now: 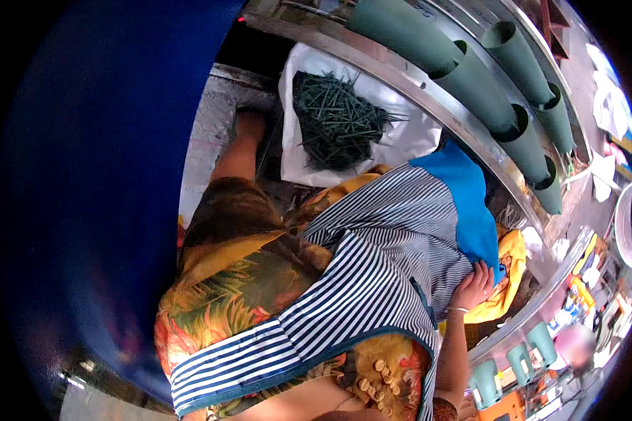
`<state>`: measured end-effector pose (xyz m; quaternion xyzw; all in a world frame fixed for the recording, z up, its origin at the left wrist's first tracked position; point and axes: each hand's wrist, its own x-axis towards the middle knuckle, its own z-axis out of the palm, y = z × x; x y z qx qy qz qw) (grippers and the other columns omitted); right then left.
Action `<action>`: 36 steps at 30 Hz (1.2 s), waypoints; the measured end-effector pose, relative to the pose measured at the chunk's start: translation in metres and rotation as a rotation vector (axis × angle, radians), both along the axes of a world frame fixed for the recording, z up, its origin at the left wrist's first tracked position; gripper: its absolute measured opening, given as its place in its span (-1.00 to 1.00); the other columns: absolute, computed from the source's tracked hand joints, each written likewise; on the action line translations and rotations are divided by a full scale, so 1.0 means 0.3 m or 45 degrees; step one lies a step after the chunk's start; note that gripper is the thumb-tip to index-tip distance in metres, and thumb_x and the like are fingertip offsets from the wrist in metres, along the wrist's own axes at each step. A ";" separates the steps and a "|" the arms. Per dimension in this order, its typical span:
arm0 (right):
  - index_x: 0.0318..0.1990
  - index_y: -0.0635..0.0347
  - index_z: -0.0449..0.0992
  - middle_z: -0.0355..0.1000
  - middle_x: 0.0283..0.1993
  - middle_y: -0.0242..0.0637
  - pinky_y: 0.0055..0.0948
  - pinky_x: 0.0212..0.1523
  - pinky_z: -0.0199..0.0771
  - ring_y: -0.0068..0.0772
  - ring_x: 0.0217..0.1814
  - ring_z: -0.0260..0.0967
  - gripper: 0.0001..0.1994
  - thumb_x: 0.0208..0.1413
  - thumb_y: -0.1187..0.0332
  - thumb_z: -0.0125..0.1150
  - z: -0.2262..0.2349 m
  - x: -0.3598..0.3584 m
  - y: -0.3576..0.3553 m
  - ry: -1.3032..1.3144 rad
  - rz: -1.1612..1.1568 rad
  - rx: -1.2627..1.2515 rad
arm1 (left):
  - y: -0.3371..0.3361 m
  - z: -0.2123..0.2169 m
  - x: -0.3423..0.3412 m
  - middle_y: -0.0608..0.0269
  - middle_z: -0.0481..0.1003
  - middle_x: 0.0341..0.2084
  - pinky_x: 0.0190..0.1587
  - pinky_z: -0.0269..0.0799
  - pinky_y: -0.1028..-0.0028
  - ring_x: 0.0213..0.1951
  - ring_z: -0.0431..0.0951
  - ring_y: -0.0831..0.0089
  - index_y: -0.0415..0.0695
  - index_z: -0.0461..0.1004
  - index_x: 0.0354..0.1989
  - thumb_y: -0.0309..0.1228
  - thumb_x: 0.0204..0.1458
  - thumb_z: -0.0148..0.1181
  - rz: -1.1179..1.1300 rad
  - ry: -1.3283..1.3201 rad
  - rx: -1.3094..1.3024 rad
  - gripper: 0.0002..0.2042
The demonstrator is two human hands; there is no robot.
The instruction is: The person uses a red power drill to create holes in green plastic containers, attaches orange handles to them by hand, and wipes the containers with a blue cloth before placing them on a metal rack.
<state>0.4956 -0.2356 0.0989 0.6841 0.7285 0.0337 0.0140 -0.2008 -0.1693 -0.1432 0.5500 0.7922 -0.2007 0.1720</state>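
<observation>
My navy-and-white striped cloth apron [372,281] drapes over my lap, near a white sack [409,133] of thin dark-green strips [337,119]. Against the bright-blue cloth [467,193] at the apron's edge, my right hand [476,286] rests, fingers bent; whether they grip, I cannot tell.

a navy-and-white striped apron [372,281], creased and loosely draped, stretches from seven o'clock in the view to its plain bright-blue panel [467,193] near three o'clock.

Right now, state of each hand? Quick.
Left hand: not in view.
Right hand: on the striped apron, near its blue part; whether the grip is open or closed can't be told.
</observation>
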 end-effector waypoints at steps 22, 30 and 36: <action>-0.04 0.13 0.54 0.45 0.08 -0.28 -0.09 0.24 0.18 -0.02 0.23 0.26 -0.64 -0.06 0.32 0.24 0.137 -0.855 0.442 0.975 0.933 -0.068 | -0.217 0.341 -0.113 0.18 0.54 -0.08 0.00 0.45 0.29 -0.08 0.53 0.28 -0.23 0.49 -0.02 -0.13 0.20 0.15 2.047 -1.800 1.596 -0.61; 0.21 -0.08 0.40 0.32 0.24 -0.38 0.43 0.23 -0.07 0.10 0.46 -0.11 -0.38 0.00 -0.09 0.22 0.105 -1.032 0.493 0.848 0.599 0.142 | 0.333 0.474 0.409 0.18 0.50 0.03 0.12 0.40 0.25 0.05 0.49 0.25 -0.17 0.40 0.12 -0.05 0.22 0.09 1.686 -2.255 1.367 -0.53; 0.23 -0.12 0.37 0.28 0.27 -0.37 0.36 0.26 -0.01 0.19 0.40 -0.07 -0.33 -0.10 0.00 0.34 0.066 -1.034 0.478 1.031 0.387 0.017 | 0.361 0.384 0.548 0.17 0.40 0.16 0.21 0.31 0.21 0.16 0.41 0.22 -0.12 0.29 0.25 0.09 0.21 0.01 1.631 -2.486 1.045 -0.39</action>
